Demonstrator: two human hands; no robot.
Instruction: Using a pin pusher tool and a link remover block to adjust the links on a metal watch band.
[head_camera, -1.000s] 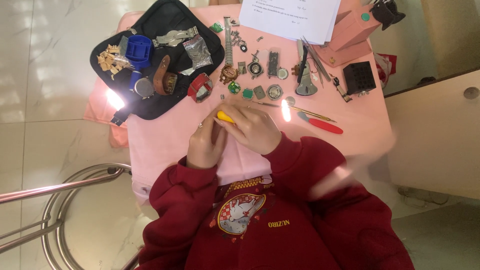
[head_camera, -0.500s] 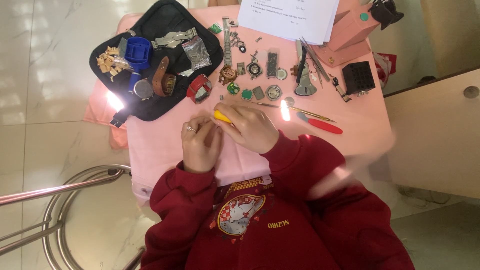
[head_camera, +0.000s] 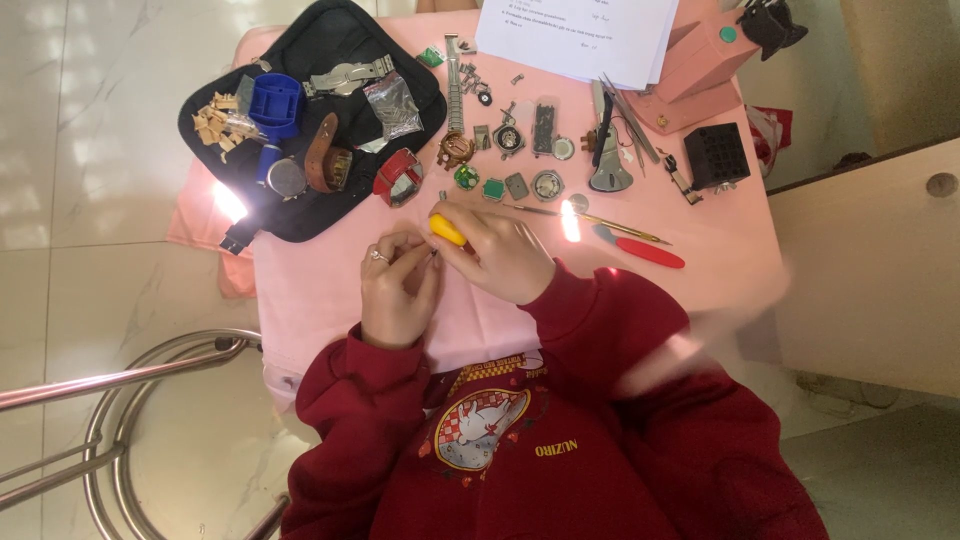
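My left hand (head_camera: 395, 290), with a ring on one finger, rests on the pink tablecloth (head_camera: 320, 290) and pinches something small at its fingertips; the part itself is too small to make out. My right hand (head_camera: 505, 255) grips a yellow-handled screwdriver (head_camera: 447, 230), whose tip points down at the left fingertips. Both hands meet near the table's front edge, just below a row of small watch parts (head_camera: 505, 185).
A black open pouch (head_camera: 300, 215) at the back left holds a blue case (head_camera: 275, 100), watch straps and a red watch (head_camera: 398, 178). A red-handled tool (head_camera: 645, 250), tweezers, a black block (head_camera: 716, 155), a pink box (head_camera: 700, 65) and paper sheets (head_camera: 580, 35) lie right. A metal stool (head_camera: 140, 400) stands lower left.
My left hand has shifted slightly left and turned a little, fingertips still against the screwdriver tip. My right hand holds its place.
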